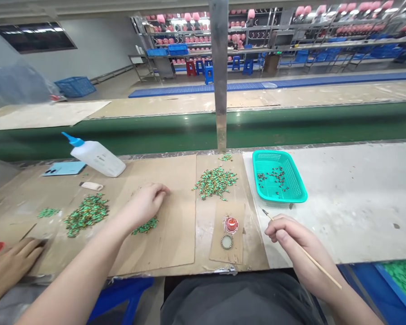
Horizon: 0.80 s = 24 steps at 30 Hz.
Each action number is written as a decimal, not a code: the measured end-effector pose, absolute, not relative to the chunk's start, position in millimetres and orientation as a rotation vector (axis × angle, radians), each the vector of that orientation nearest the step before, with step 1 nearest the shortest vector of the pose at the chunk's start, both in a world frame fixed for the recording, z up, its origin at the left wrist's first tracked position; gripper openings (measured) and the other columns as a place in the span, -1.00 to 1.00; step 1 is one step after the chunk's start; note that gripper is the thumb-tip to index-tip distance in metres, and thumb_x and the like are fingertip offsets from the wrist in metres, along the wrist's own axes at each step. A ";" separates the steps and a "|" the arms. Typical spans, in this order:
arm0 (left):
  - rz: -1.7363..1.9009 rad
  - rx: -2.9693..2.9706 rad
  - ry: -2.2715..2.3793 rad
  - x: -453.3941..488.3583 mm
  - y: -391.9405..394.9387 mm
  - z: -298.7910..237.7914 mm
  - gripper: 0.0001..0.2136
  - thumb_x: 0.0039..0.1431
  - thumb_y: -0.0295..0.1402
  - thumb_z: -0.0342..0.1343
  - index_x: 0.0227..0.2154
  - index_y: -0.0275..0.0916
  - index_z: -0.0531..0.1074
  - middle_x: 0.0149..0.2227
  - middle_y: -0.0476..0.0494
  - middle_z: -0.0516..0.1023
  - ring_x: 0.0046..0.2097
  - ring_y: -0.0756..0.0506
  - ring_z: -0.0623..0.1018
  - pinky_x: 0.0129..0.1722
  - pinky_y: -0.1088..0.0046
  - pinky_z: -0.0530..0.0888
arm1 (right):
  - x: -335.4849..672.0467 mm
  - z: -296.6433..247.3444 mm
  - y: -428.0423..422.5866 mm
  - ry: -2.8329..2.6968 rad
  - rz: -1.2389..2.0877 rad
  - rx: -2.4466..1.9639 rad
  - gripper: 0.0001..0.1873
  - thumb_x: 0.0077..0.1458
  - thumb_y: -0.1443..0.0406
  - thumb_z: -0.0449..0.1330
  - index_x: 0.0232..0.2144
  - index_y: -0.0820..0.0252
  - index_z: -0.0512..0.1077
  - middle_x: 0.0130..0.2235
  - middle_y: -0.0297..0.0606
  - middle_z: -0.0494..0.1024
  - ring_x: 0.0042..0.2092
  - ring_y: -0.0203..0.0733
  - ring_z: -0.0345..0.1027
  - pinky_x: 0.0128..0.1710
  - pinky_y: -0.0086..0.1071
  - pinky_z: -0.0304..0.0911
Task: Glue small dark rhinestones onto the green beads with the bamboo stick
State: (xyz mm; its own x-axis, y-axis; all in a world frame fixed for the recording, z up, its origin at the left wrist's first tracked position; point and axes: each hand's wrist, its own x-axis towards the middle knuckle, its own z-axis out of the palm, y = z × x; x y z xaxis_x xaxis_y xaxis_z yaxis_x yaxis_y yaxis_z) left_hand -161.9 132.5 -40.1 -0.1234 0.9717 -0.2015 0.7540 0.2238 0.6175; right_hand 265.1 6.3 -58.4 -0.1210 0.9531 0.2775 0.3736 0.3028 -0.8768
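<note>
Near the basket point(297, 178), the right hand point(299, 246) grips a stick point(316, 264). Whether the left hand point(147, 203) holds anything is unclear.

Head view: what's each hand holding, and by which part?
Right hand: a thin brush, pinched by the handle just behind the dark tip. Left hand: fingers curled; can't tell whether it holds anything.

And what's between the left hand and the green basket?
A pile of small green pieces lies between the left hand and the basket, in the head view.
</note>
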 end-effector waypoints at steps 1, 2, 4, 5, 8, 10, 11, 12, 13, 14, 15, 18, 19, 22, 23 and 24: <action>0.554 1.531 1.888 -161.4 125.2 -37.0 -0.74 0.54 -0.09 0.45 -0.07 -0.21 0.73 -0.01 -0.19 0.84 -0.01 -0.26 0.81 0.07 0.03 0.79 | 265.3 -59.0 6.7 -1.667 0.819 -1.223 -0.57 0.70 0.03 0.20 -0.21 0.03 0.69 -0.25 -0.25 0.67 -0.23 -0.09 0.62 -0.21 -0.33 0.57; 0.617 1.472 1.837 -160.0 117.0 -34.3 -0.67 0.46 0.00 0.50 -0.14 -0.20 0.74 -0.11 -0.18 0.85 -0.07 -0.27 0.82 0.02 0.05 0.80 | 265.3 -59.9 7.3 -1.663 0.827 -1.224 -0.59 0.69 0.05 0.20 -0.20 0.03 0.69 -0.25 -0.25 0.67 -0.23 -0.09 0.61 -0.21 -0.33 0.57; 0.748 1.344 1.739 -153.4 99.5 -31.2 -0.51 0.18 0.20 0.63 -0.25 -0.16 0.78 -0.25 -0.22 0.87 -0.15 -0.32 0.83 -0.06 0.08 0.81 | 264.9 -62.0 8.6 -1.656 0.847 -1.230 -0.63 0.67 0.10 0.23 -0.21 0.04 0.69 -0.25 -0.25 0.66 -0.22 -0.10 0.61 -0.19 -0.32 0.57; 0.811 1.278 1.696 -148.0 90.9 -31.1 -0.45 0.01 0.27 0.68 -0.30 -0.14 0.80 -0.29 -0.25 0.87 -0.17 -0.34 0.84 -0.10 0.11 0.82 | 264.5 -62.9 9.2 -1.650 0.862 -1.239 -0.66 0.65 0.11 0.24 -0.20 0.05 0.69 -0.23 -0.25 0.67 -0.21 -0.10 0.61 -0.18 -0.32 0.58; 0.957 1.064 1.575 -125.5 67.7 -36.4 -0.36 -0.30 0.31 0.77 -0.38 -0.13 0.82 -0.36 -0.26 0.87 -0.23 -0.31 0.85 -0.20 0.27 0.82 | 262.9 -64.8 10.4 -1.592 0.955 -1.272 -0.75 0.61 0.13 0.30 -0.10 0.05 0.73 -0.18 -0.22 0.74 -0.16 -0.07 0.68 -0.11 -0.29 0.64; 1.010 0.921 1.494 -108.6 54.6 -41.7 -0.38 -0.38 0.23 0.82 -0.40 -0.14 0.81 -0.39 -0.21 0.85 -0.27 -0.24 0.86 -0.25 0.39 0.80 | 261.8 -65.0 11.1 -1.515 1.044 -1.279 -0.75 0.61 0.09 0.32 -0.04 0.05 0.75 -0.17 -0.20 0.78 -0.12 -0.04 0.74 -0.07 -0.26 0.70; 1.024 0.858 1.454 -100.6 48.8 -44.1 -0.39 -0.40 0.17 0.85 -0.40 -0.14 0.82 -0.40 -0.19 0.84 -0.28 -0.21 0.86 -0.26 0.44 0.80 | 261.5 -65.0 11.7 -1.476 1.080 -1.267 -0.73 0.62 0.07 0.33 -0.03 0.04 0.76 -0.18 -0.19 0.80 -0.11 -0.04 0.76 -0.05 -0.25 0.72; 1.034 0.802 1.417 -93.0 43.3 -46.0 -0.41 -0.41 0.12 0.87 -0.40 -0.15 0.82 -0.41 -0.17 0.84 -0.28 -0.20 0.86 -0.26 0.47 0.79 | 261.2 -64.9 12.6 -1.442 1.109 -1.243 -0.71 0.64 0.04 0.32 -0.01 0.03 0.77 -0.18 -0.19 0.82 -0.10 -0.04 0.78 -0.03 -0.24 0.74; 1.040 0.757 1.383 -86.0 38.3 -47.3 -0.42 -0.41 0.08 0.89 -0.40 -0.16 0.82 -0.41 -0.16 0.83 -0.29 -0.18 0.86 -0.26 0.49 0.79 | 261.2 -65.0 13.9 -1.417 1.130 -1.204 -0.69 0.65 0.02 0.32 0.01 0.02 0.78 -0.17 -0.18 0.83 -0.11 -0.05 0.79 -0.02 -0.24 0.75; 1.043 0.718 1.352 -79.4 33.5 -48.0 -0.44 -0.38 0.05 0.89 -0.39 -0.17 0.83 -0.41 -0.15 0.82 -0.29 -0.17 0.86 -0.27 0.50 0.79 | 261.2 -65.2 15.6 -1.401 1.142 -1.158 -0.68 0.66 0.00 0.33 0.05 0.00 0.80 -0.17 -0.19 0.84 -0.13 -0.06 0.79 -0.03 -0.23 0.76; 1.046 0.687 1.325 -73.3 29.0 -48.2 -0.46 -0.33 0.03 0.89 -0.39 -0.18 0.83 -0.41 -0.15 0.82 -0.30 -0.16 0.85 -0.28 0.51 0.78 | 261.4 -65.8 17.8 -1.388 1.142 -1.111 -0.68 0.65 -0.02 0.35 0.07 -0.03 0.81 -0.19 -0.20 0.84 -0.16 -0.07 0.79 -0.04 -0.23 0.77; 1.049 0.627 1.255 -57.0 17.4 -46.5 -0.51 -0.21 0.01 0.88 -0.38 -0.20 0.82 -0.39 -0.14 0.80 -0.34 -0.12 0.81 -0.38 0.53 0.74 | 261.4 -70.4 26.6 -1.345 1.103 -1.055 -0.71 0.57 -0.03 0.46 0.00 -0.05 0.88 -0.27 -0.23 0.81 -0.19 -0.11 0.75 -0.09 -0.30 0.73; 1.053 0.616 1.237 -52.3 14.1 -45.9 -0.52 -0.17 0.00 0.87 -0.38 -0.20 0.81 -0.38 -0.14 0.80 -0.34 -0.11 0.79 -0.40 0.54 0.72 | 261.0 -73.0 29.8 -1.329 1.087 -1.060 -0.71 0.54 -0.03 0.49 -0.06 -0.04 0.89 -0.29 -0.23 0.80 -0.17 -0.12 0.74 -0.09 -0.33 0.71; 1.074 0.604 1.196 -42.8 6.8 -46.3 -0.58 -0.05 -0.04 0.84 -0.38 -0.18 0.79 -0.37 -0.11 0.79 -0.35 -0.08 0.75 -0.38 0.57 0.70 | 257.6 -82.6 38.8 -1.275 1.100 -1.082 -0.65 0.51 -0.08 0.51 -0.17 -0.01 0.88 -0.24 -0.20 0.82 -0.15 -0.12 0.74 -0.10 -0.33 0.70; 1.082 0.604 1.189 -41.5 5.4 -47.9 -0.60 -0.03 -0.06 0.83 -0.39 -0.18 0.78 -0.38 -0.10 0.79 -0.35 -0.07 0.75 -0.35 0.57 0.70 | 255.8 -86.0 41.4 -1.255 1.117 -1.086 -0.63 0.50 -0.10 0.51 -0.16 0.00 0.86 -0.21 -0.19 0.83 -0.17 -0.12 0.75 -0.10 -0.30 0.72; 1.081 0.607 1.181 -41.1 4.6 -50.4 -0.61 -0.02 -0.08 0.83 -0.40 -0.17 0.78 -0.39 -0.10 0.79 -0.35 -0.06 0.74 -0.33 0.58 0.70 | 254.0 -89.2 43.6 -1.234 1.137 -1.091 -0.61 0.48 -0.13 0.51 -0.15 0.01 0.85 -0.20 -0.19 0.84 -0.19 -0.12 0.76 -0.11 -0.27 0.73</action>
